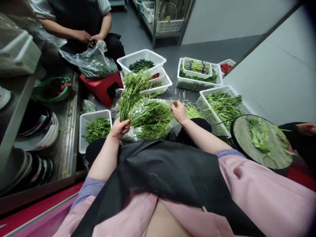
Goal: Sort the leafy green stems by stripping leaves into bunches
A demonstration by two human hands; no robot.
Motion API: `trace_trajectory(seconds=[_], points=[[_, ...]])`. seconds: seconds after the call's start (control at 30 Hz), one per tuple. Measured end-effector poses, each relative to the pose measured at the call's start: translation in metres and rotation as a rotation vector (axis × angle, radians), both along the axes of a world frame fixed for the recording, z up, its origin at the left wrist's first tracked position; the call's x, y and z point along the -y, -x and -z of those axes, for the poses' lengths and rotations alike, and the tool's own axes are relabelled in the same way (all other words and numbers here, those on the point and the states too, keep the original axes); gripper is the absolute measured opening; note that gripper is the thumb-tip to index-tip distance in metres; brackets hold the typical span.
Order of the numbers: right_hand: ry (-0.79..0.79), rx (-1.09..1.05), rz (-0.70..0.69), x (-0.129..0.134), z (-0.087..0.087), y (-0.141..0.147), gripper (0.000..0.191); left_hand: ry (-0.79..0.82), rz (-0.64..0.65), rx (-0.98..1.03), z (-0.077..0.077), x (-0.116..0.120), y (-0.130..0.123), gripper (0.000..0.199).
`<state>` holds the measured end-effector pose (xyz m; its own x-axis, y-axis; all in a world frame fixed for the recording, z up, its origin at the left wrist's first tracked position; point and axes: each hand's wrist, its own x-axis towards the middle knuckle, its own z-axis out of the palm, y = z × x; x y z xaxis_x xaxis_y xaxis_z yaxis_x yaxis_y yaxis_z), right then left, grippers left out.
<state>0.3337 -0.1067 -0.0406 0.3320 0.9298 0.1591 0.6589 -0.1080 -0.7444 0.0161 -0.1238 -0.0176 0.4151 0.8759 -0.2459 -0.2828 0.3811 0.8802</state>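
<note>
My left hand (120, 128) is closed round the lower stems of a bunch of leafy greens (134, 85), which look like thin celery. The bunch stands upright with its leaves at the top. In front of me a clear plastic bag (132, 133) lies spread open under a heap of long thin green stalks (155, 117). At the right edge of this heap my right hand (179, 111) is closed with fingertips pinched together. A bit of green shows at those fingertips, too small to name.
White baskets with cut greens (97, 130), green chillies (142, 65), bundled asparagus (197, 66) and leafy stems (223, 107) surround me. A round board (263, 141) stands right. A steel shelf (70, 141) with plates is left. A co-worker's hands (90, 37) work above a bag on a red stool (105, 87).
</note>
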Motion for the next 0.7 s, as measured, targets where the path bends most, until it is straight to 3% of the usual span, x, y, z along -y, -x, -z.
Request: trace_trajectory(seconds=[0.17,0.27,0.4,0.47,0.6,0.7], points=[[0.386,-0.048,-0.287,0.012,0.021,0.015,0.018,-0.023,-0.032,0.052,-0.003,0.001,0.009,0.040],[0.404,-0.063,-0.296,0.012,0.024,0.024,0.021,-0.018,-0.020,0.059,-0.003,0.001,0.009,0.040],[-0.055,-0.212,-0.063,-0.004,-0.004,0.007,0.022,-0.008,-0.012,0.055,-0.001,0.001,0.009,0.040],[-0.144,-0.378,-0.088,-0.012,-0.027,-0.001,0.025,-0.006,-0.011,0.053,0.000,0.000,0.009,0.039],[0.114,-0.693,-0.312,-0.019,-0.065,0.007,0.035,-0.001,0.013,0.050,0.000,-0.002,0.006,0.040],[0.279,-0.842,-0.377,-0.020,-0.075,0.023,0.033,0.000,0.038,0.048,0.001,-0.003,0.004,0.040]])
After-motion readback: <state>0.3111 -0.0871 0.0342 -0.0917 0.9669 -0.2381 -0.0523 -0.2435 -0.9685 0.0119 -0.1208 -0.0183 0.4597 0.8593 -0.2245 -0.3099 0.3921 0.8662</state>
